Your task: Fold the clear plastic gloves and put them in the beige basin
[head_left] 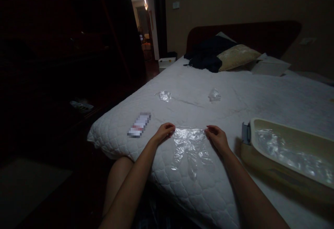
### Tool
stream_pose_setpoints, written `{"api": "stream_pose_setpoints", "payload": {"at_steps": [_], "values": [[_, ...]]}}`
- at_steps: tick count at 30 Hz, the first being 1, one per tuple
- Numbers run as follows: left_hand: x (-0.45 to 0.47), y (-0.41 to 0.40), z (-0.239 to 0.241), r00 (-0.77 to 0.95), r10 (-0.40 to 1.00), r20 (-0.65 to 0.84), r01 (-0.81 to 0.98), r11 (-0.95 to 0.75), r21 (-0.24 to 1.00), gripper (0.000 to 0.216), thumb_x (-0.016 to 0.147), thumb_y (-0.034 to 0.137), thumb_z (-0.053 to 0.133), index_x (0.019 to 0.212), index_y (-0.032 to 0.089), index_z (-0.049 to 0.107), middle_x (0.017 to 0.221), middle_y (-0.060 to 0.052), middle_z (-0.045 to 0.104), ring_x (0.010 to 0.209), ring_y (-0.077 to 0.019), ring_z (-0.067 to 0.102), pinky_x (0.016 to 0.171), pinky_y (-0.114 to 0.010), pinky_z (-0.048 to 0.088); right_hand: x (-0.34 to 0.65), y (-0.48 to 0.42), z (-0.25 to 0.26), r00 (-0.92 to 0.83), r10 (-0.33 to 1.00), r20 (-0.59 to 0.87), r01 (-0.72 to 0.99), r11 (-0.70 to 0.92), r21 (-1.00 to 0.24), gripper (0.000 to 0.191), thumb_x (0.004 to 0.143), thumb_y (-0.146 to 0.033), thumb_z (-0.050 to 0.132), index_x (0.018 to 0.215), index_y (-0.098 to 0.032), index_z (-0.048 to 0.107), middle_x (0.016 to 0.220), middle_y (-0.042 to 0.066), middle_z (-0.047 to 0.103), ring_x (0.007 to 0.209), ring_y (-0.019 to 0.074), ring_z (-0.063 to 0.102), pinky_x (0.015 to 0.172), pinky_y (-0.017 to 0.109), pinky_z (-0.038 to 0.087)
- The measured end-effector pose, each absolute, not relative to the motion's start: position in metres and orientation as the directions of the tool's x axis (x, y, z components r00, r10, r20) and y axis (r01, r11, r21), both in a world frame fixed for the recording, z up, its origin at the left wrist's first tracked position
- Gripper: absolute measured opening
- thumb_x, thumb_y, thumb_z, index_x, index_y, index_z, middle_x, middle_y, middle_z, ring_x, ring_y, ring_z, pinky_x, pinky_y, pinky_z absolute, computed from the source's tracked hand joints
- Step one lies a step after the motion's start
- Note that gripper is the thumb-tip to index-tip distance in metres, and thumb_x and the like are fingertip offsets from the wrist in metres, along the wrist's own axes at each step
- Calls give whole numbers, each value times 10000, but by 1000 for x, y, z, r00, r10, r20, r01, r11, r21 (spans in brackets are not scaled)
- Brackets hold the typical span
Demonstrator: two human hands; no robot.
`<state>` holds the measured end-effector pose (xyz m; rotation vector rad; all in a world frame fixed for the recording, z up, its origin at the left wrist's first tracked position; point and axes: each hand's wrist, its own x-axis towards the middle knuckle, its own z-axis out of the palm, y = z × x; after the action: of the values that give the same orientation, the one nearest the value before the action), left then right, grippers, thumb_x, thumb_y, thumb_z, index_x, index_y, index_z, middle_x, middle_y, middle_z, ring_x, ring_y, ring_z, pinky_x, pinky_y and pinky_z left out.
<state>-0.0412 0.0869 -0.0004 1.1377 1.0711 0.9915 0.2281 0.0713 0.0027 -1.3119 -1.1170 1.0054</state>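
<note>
A clear plastic bag (190, 144) lies spread over the near edge of the bed, wrinkled and shiny. My left hand (165, 131) pinches its far left corner, fingertips closed on the film. At the far right corner, my right hand (217, 137) has its thumb and fingers closed on the edge. Between the two hands the bag's far edge runs nearly straight. Two crumpled pieces of clear plastic lie farther up the bed, one on the left (165, 96) and another on the right (214, 95).
A yellowish plastic bin (281, 177) with clear plastic inside stands at the right. A blurred-out phone-shaped object (139, 124) lies left of my hands. Pillows (238, 57) and dark cloth (208, 53) rest by the headboard (273, 34). The quilted bed (146, 97) drops off at the left.
</note>
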Motion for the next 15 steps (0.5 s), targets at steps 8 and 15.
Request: {"api": "stream_pose_setpoints", "payload": {"at_steps": [8, 15], "values": [[-41, 85, 1, 179, 972, -155, -5, 158, 987, 317, 664, 418, 638, 821, 153, 562, 667, 22, 556, 418, -31, 441, 370, -165, 264, 233, 64, 0, 219, 976, -15, 27, -21, -999, 505, 585, -469, 705, 989, -189, 589, 874, 43, 633, 569, 114, 557, 437, 221, 409], [-49, 73, 8, 70, 970, -235, 7, 235, 972, 333, 702, 460, 571, 673, 131, 530, 558, 14, 549, 325, -33, 400, 318, -173, 219, 240, 34, 7, 94, 979, -180, 145, -193, -971, 409, 676, -559, 592, 677, -150, 578, 459, -27, 488, 352, 62, 385, 321, 185, 225]]}}
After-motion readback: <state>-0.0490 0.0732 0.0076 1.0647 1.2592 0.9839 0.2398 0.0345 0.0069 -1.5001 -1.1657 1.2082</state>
